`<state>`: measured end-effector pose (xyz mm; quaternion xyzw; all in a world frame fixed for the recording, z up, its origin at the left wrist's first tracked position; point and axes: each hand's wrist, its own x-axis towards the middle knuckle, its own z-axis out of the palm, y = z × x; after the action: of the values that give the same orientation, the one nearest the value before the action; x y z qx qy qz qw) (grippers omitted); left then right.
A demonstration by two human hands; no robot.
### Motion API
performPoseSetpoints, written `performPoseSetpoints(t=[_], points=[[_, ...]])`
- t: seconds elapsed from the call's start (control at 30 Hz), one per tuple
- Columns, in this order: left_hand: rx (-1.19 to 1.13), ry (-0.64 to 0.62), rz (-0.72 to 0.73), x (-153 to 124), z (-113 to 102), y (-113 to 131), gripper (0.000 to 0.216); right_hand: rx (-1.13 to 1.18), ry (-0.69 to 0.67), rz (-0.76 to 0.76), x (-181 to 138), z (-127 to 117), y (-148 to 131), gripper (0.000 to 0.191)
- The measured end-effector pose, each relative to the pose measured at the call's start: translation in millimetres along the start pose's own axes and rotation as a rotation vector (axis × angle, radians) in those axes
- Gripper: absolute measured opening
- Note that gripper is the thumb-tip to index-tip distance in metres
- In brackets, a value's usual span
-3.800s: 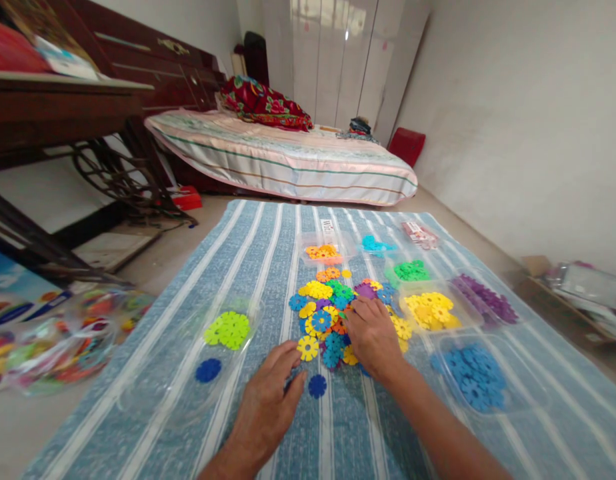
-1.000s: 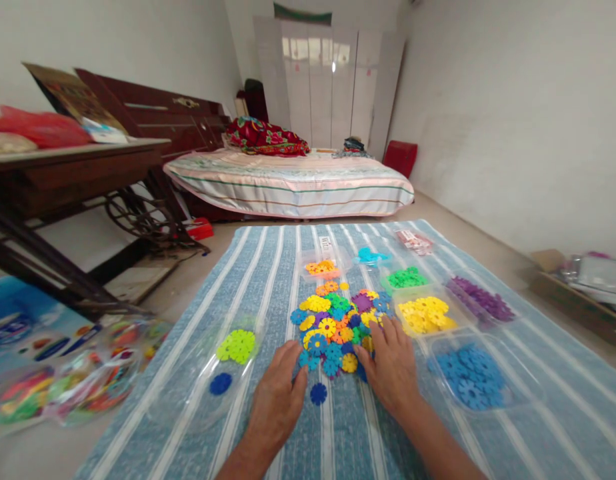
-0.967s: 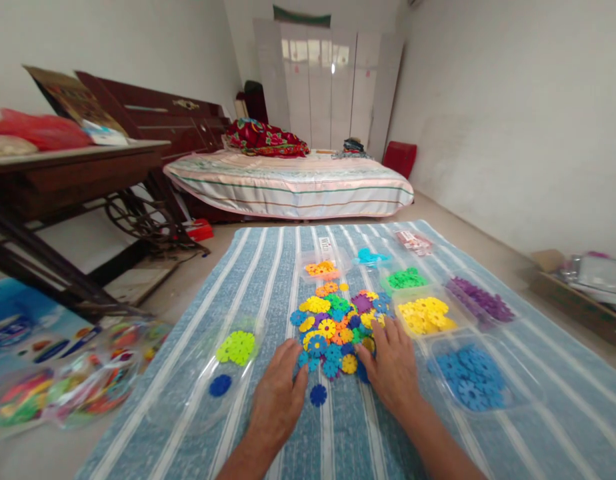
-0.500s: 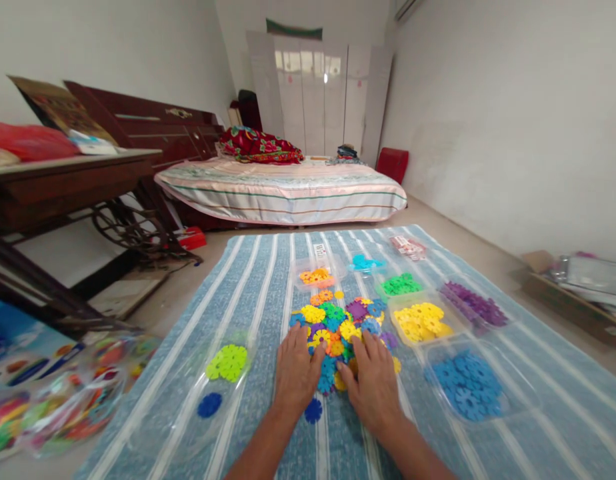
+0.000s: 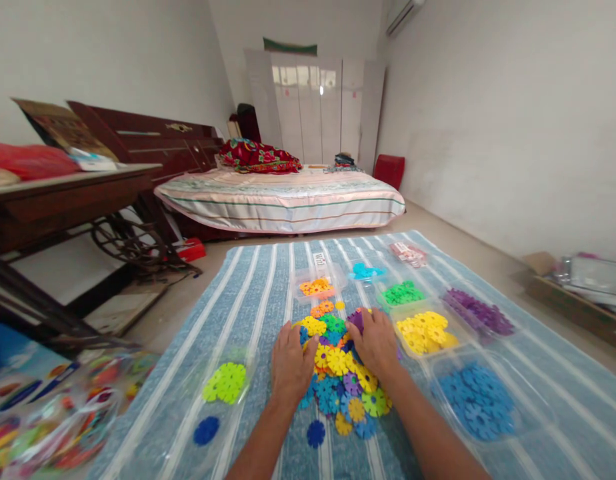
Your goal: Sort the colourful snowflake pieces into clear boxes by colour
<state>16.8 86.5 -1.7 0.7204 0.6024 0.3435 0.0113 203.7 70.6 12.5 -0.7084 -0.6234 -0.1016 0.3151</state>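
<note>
A loose pile of mixed-colour snowflake discs (image 5: 338,362), flower-shaped and notched, lies between my hands on the striped cloth. My left hand (image 5: 292,363) rests along the pile's left edge, thumb apart from the fingers. At the upper right of the pile lies my right hand (image 5: 375,341), fingers spread, touching the discs near a purple disc (image 5: 357,320); its palm hides some discs. Apart from the pile, a dark blue disc (image 5: 316,433) sits in front. Neither hand appears to grip a disc.
To the right stand clear trays of blue (image 5: 475,400), yellow (image 5: 423,331), purple (image 5: 478,312) and green discs (image 5: 403,293). Behind are orange (image 5: 317,287) and light-blue ones (image 5: 367,271). A left tray holds lime discs (image 5: 225,382) and a dark blue disc (image 5: 207,431). A bed (image 5: 283,200) stands beyond.
My right hand has moved forward over the pile, uncovering discs at its near right side. Discs there are spread nearer to me. My left hand stays at the left edge.
</note>
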Motion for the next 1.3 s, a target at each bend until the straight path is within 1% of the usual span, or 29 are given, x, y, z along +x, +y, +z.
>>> performPoseSetpoints(t=[0.1, 0.2, 0.3, 0.37, 0.43, 0.5, 0.6, 0.67, 0.73, 0.8, 0.87, 0.93, 1.0, 1.03, 1.07, 1.17, 1.23, 1.3], points=[[0.025, -0.025, 0.004, 4.1, 6.1, 3.2, 0.034, 0.025, -0.038, -0.029, -8.9, 5.8, -4.5, 0.032], [-0.06, -0.042, 0.069, -2.2, 11.1, 7.5, 0.037, 0.104, -0.031, -0.095, -33.8, 4.2, -17.6, 0.026], [-0.187, -0.093, 0.061, -8.0, 8.9, 11.8, 0.041, 0.198, -0.019, -0.126, -56.6, -4.2, -29.1, 0.03], [-0.248, -0.127, 0.018, -6.2, 4.2, 14.9, 0.041, 0.252, -0.034, -0.142, -61.6, -11.1, -31.3, 0.032], [-0.256, -0.152, -0.004, 1.9, 0.5, 18.3, 0.041, 0.256, -0.049, -0.151, -55.5, -15.5, -28.3, 0.03], [-0.194, -0.184, -0.006, 15.3, 0.4, 21.4, 0.043, 0.189, -0.038, -0.12, -40.3, -15.1, -21.8, 0.028], [-0.094, -0.233, -0.01, 38.8, 8.9, 25.8, 0.047, 0.06, -0.029, -0.019, -13.6, -5.5, -11.0, 0.034], [-0.077, -0.261, -0.005, 51.4, 17.4, 29.3, 0.048, 0.019, -0.057, 0.038, -2.0, 2.9, -6.1, 0.037], [-0.07, -0.302, 0.025, 58.7, 24.5, 33.8, 0.044, 0.023, -0.101, 0.042, 1.6, 9.2, -3.9, 0.034], [-0.074, -0.349, 0.073, 60.0, 27.6, 39.0, 0.038, 0.081, -0.155, -0.003, -1.5, 11.2, -3.9, 0.028], [-0.087, -0.391, 0.123, 56.7, 25.9, 44.4, 0.033, 0.193, -0.209, -0.065, -8.2, 8.3, -5.4, 0.024], [-0.109, -0.419, 0.162, 50.5, 19.8, 48.6, 0.031, 0.332, -0.251, -0.105, -16.9, 1.4, -6.9, 0.025], [-0.128, -0.427, 0.183, 42.7, 10.8, 50.0, 0.03, 0.441, -0.267, -0.127, -27.4, -7.8, -6.5, 0.028], [-0.132, -0.421, 0.182, 38.4, 5.8, 49.3, 0.03, 0.453, -0.256, -0.122, -33.4, -12.6, -5.4, 0.029], [-0.13, -0.408, 0.173, 33.6, 0.8, 47.5, 0.032, 0.431, -0.232, -0.102, -40.2, -17.2, -3.6, 0.031], [-0.093, -0.351, 0.112, 15.3, -11.6, 37.4, 0.037, 0.258, -0.143, 0.022, -62.8, -27.0, 2.3, 0.037], [-0.07, -0.312, 0.077, -0.8, -15.9, 29.8, 0.039, 0.2, -0.13, 0.072, -77.4, -29.3, 2.8, 0.04], [-0.069, -0.263, 0.064, -18.5, -17.2, 24.7, 0.039, 0.223, -0.143, 0.065, -89.4, -28.9, -1.1, 0.043]])
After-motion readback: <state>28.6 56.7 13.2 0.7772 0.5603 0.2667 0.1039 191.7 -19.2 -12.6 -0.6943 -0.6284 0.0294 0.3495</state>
